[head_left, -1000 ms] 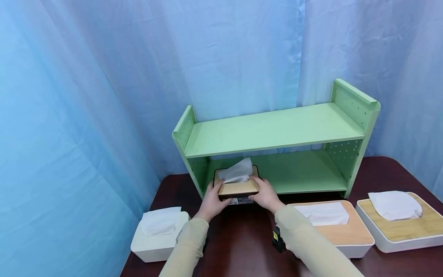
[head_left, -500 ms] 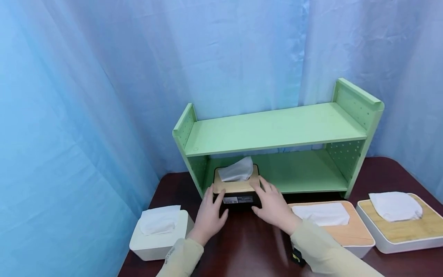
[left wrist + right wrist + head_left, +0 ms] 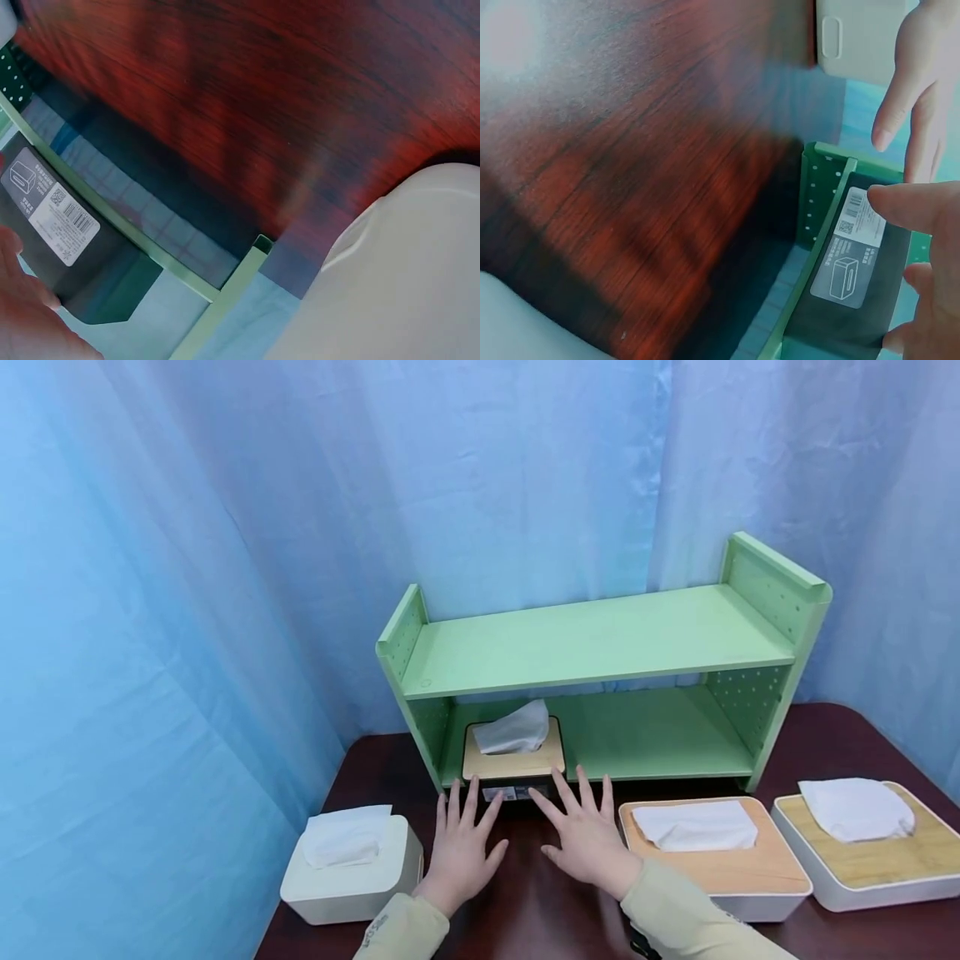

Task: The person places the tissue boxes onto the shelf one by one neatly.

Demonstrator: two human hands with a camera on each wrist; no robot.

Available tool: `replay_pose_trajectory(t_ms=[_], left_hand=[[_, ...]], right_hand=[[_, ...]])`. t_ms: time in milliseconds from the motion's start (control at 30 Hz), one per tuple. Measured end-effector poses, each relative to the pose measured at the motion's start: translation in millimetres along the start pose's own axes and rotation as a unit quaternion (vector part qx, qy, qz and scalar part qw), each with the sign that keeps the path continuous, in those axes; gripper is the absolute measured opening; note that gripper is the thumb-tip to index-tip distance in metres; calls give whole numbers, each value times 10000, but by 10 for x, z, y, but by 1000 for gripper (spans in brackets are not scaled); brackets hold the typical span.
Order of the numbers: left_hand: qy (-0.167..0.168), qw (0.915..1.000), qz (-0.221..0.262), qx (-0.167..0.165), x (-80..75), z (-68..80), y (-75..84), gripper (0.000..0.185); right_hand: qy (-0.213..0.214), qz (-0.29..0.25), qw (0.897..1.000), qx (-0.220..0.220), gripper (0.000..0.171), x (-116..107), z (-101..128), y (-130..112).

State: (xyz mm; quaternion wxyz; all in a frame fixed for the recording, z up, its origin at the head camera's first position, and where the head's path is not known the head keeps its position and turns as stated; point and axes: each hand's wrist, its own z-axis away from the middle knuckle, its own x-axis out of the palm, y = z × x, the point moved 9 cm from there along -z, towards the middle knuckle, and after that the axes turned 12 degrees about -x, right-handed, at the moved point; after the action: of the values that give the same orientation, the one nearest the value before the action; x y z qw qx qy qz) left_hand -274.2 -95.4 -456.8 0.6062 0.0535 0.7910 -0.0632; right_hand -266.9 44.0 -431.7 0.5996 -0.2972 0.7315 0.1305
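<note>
A black tissue box with a light wood lid (image 3: 513,765) and a white tissue sticking up sits at the left end of the green rack's lower shelf (image 3: 652,731). Its front label (image 3: 56,210) faces the table edge in the left wrist view. My left hand (image 3: 459,856) hovers in front of the box, fingers spread and holding nothing. Just right of it, my right hand (image 3: 588,843) also has its fingers spread, the fingertips overlapping the box's front corner in the head view. In the right wrist view, the black box (image 3: 847,262) lies beyond the right hand's fingers.
A white tissue box (image 3: 345,885) stands at the table's left. To the right are a tissue box with a peach-coloured lid (image 3: 757,860) and one with a bamboo-coloured lid (image 3: 892,852). The rack's upper shelf (image 3: 600,639) overhangs the lower one; a blue curtain (image 3: 525,485) hangs behind.
Both hands have let go of the black tissue box and drawn back toward the person, fingers spreading. The box stays on the lower shelf.
</note>
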Motion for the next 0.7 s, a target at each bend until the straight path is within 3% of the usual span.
replay_pose_trajectory(t_ms=[300,700], left_hand=[[128,9996,142,-184,-18,-147,-55,64],[-287,9983,258,-435,92,-364,-134,67]], right_hand=[[-433,275,9982,316,69,26,-103,86],[-1082,84,9918,674,69,101,-318,231]])
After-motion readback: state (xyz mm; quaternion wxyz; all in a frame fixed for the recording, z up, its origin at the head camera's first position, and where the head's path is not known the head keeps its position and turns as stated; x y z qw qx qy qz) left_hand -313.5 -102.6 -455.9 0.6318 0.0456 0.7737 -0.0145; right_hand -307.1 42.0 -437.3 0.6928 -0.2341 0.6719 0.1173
